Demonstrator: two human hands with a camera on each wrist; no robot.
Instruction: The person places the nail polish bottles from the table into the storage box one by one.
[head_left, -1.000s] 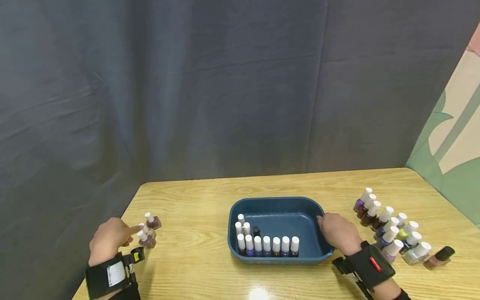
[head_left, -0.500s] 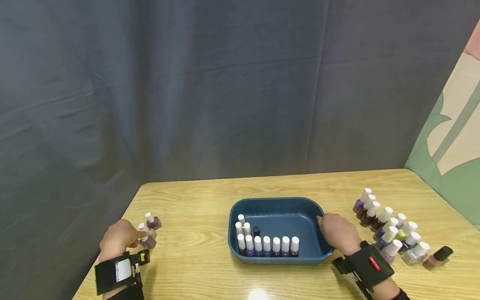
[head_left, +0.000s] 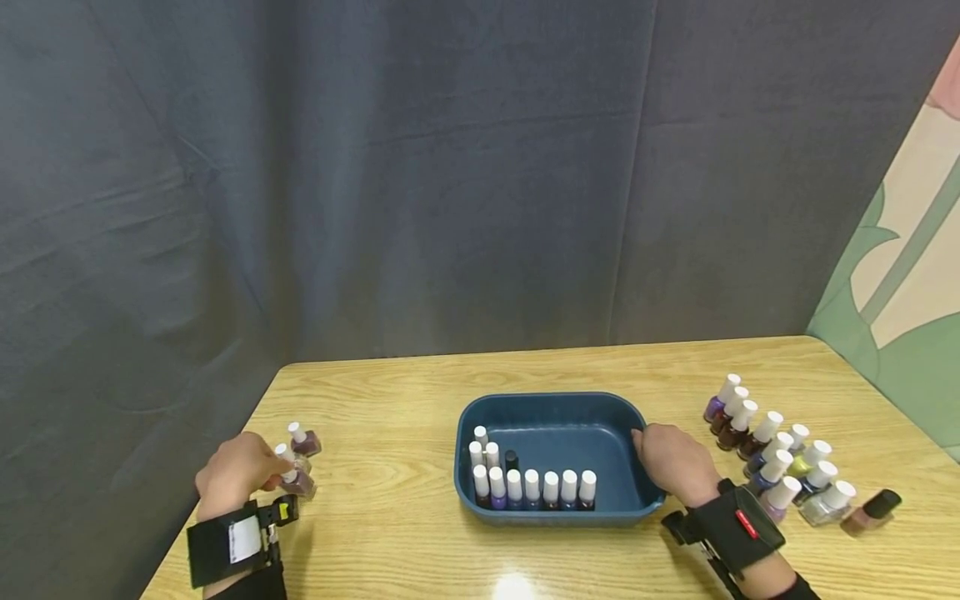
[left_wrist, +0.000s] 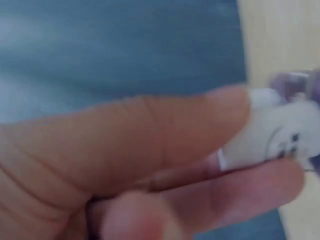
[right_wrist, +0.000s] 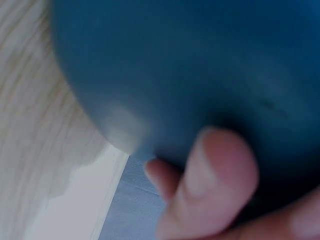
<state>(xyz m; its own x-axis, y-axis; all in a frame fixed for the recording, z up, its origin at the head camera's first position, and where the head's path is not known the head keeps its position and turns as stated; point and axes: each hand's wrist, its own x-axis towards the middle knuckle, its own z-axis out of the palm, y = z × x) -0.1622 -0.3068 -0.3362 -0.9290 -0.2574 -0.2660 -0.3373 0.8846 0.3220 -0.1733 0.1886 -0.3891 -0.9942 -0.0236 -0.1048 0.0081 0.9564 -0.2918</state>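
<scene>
At the table's left side my left hand (head_left: 238, 467) pinches the white cap of a nail polish bottle (head_left: 301, 484) with a mauve body. Up close in the left wrist view, thumb and finger lie on either side of that white cap (left_wrist: 272, 137), which bears black marks. Two more white-capped bottles stand right behind it, one pale and one dark mauve (head_left: 307, 443). My right hand (head_left: 678, 462) grips the right wall of a dark blue plastic bin (head_left: 551, 520), thumb over its rim. Several nail polish bottles (head_left: 532, 492) stand inside, lined along the bin's front and left.
On the right of the wooden table (head_left: 390, 533) stands a cluster of white-capped nail polish bottles (head_left: 772, 475) in purple, dark red, blue, yellow and clear. A black-capped one (head_left: 870, 512) stands at its front right. A grey-blue curtain (head_left: 465, 183) hangs behind the table.
My left hand has moved slightly right and its pointing finger has come down onto the cap of the front mauve bottle. My right hand stays on the bin, which has not visibly moved.
</scene>
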